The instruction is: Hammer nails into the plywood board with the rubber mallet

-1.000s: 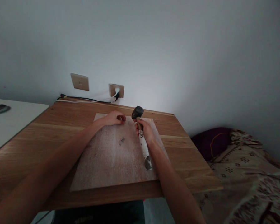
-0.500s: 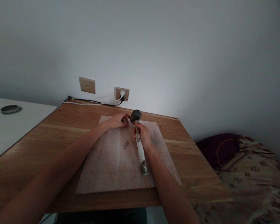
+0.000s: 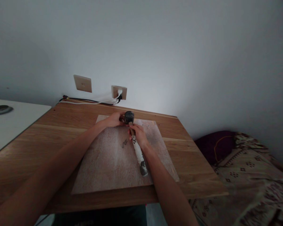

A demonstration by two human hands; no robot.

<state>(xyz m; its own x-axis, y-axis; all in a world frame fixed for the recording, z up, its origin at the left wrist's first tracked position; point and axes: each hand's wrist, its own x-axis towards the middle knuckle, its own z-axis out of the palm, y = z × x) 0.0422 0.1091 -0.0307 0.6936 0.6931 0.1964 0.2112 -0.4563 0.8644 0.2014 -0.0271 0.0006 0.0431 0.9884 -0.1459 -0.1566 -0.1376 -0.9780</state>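
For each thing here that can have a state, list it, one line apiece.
Hammer: gripped near its head
Right hand: closed around the hammer's handle
Left hand: curled by the hammer's head, grip hidden
Board: flat on the table
Nail-like pieces: lying loose on the board
Right wall socket: plugs in
Left wall plate: nothing plugged in
Bedding: rumpled

Beyond the bench (image 3: 184,150) the wall (image 3: 202,62) stops any reach, and cables (image 3: 85,101) run along the far edge at the left. Over the board (image 3: 103,166), the hammer (image 3: 136,146) and right hand (image 3: 139,133) fill the middle; the hammer's head overlaps the left hand (image 3: 114,119), so any gap there cannot be told. Each forearm bars a low path from its own side. Between them, the board's near part lies open up to the small nails (image 3: 124,143). Right of the board, bare bench gives passage toward the bedding (image 3: 240,179).
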